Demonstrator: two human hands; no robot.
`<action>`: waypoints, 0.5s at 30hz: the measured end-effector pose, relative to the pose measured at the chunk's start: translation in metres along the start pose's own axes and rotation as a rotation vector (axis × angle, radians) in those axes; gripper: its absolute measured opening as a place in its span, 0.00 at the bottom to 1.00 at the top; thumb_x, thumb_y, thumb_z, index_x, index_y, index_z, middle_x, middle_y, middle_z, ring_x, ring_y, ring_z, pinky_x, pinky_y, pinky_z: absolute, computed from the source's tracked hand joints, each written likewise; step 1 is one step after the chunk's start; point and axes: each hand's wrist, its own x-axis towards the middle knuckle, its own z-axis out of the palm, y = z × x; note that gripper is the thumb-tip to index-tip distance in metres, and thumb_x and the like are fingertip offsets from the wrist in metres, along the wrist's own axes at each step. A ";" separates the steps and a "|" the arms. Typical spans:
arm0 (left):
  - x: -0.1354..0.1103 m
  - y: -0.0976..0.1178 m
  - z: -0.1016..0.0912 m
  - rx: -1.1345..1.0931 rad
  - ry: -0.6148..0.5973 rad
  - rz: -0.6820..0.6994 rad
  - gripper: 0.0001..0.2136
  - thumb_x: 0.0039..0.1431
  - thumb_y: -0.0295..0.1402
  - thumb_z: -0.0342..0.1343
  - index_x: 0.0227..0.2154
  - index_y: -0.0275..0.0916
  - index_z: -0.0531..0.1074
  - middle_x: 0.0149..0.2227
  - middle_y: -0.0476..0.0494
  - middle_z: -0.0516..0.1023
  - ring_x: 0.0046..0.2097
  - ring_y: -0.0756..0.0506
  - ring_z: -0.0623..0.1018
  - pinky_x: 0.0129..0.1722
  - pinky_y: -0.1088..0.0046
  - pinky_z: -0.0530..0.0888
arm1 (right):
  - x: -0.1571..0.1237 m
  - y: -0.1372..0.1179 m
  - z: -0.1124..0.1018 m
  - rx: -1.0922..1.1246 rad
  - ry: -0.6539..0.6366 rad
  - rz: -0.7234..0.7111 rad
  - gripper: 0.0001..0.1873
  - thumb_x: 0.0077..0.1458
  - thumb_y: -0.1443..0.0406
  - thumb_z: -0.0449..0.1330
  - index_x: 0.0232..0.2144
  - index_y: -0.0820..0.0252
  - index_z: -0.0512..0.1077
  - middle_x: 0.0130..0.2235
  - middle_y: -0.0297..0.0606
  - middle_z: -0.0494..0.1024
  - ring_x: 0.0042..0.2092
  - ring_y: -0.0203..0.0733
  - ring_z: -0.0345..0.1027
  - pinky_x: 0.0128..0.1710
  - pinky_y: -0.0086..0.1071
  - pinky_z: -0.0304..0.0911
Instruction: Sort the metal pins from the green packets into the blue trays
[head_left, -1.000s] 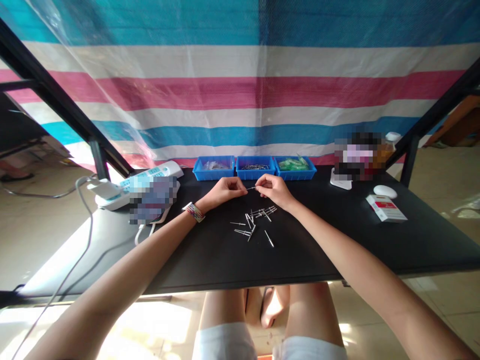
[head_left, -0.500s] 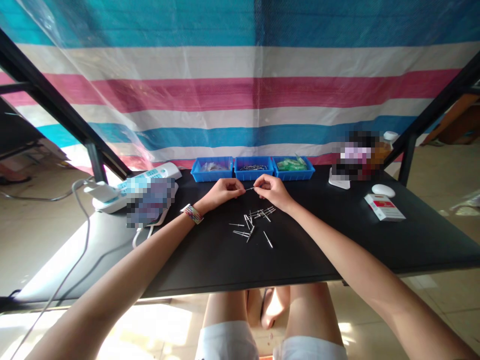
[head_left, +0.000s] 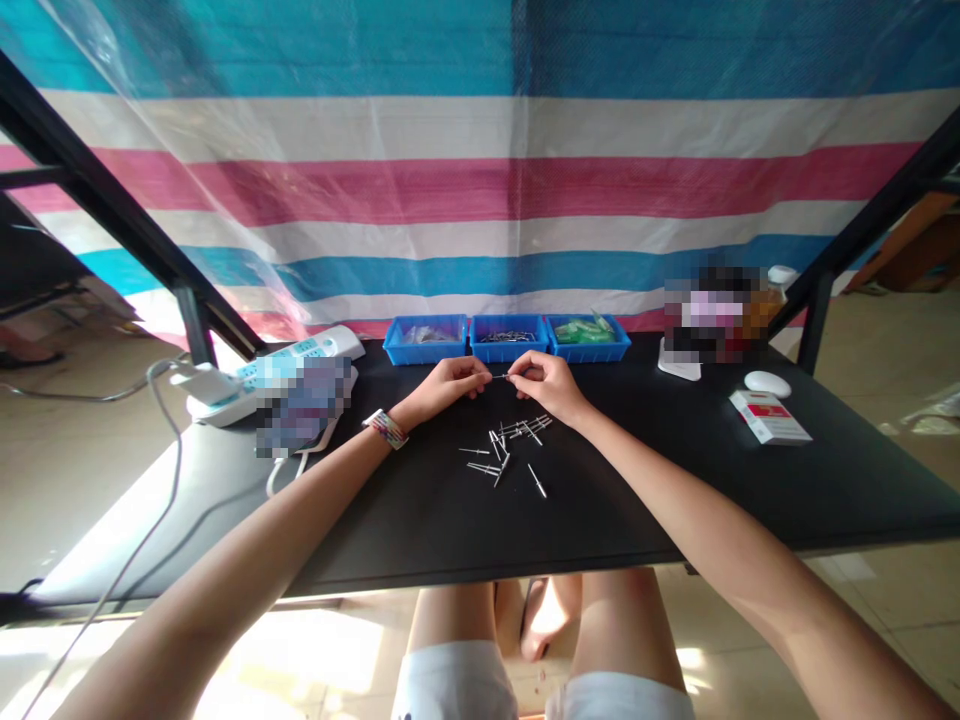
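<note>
Between my two hands a thin silver pop rivet [head_left: 500,377] lies roughly level, just above the black table. My left hand [head_left: 450,386] pinches one end with thumb and forefinger. The other end is pinched by my right hand [head_left: 549,386]. Nearer to me, several loose pop rivets [head_left: 536,481] lie scattered on the tabletop. Behind my hands stand a blue bin [head_left: 508,352] with more silver pieces, a blue bin [head_left: 424,354] with clear plastic bags on the left, and a blue bin [head_left: 587,354] with green bags on the right.
A white power strip [head_left: 225,405] with plugs and a cable sits at the left, beside a blurred-out device [head_left: 304,405]. At the right are a white and red box [head_left: 771,418] and a white mouse [head_left: 767,383]. A striped tarp [head_left: 450,185] hangs behind the table [head_left: 420,530].
Hardly anything differs. Both hands keep their pinch on the rivet, and the whole view has shifted very slightly. The loose rivets lie as before.
</note>
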 end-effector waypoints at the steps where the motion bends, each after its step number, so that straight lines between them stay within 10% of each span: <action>1: 0.000 0.000 -0.001 0.012 -0.010 -0.003 0.21 0.58 0.51 0.65 0.35 0.35 0.79 0.30 0.46 0.77 0.31 0.49 0.75 0.32 0.74 0.72 | 0.000 0.000 0.000 -0.006 0.006 -0.006 0.10 0.49 0.59 0.70 0.31 0.58 0.76 0.31 0.34 0.79 0.26 0.37 0.74 0.26 0.30 0.68; 15: 0.000 -0.001 -0.001 0.032 0.010 -0.004 0.22 0.58 0.53 0.66 0.34 0.34 0.79 0.30 0.45 0.78 0.31 0.50 0.74 0.32 0.75 0.71 | -0.001 -0.001 0.000 -0.018 -0.016 -0.005 0.11 0.51 0.59 0.70 0.32 0.58 0.76 0.33 0.34 0.79 0.27 0.36 0.73 0.27 0.30 0.69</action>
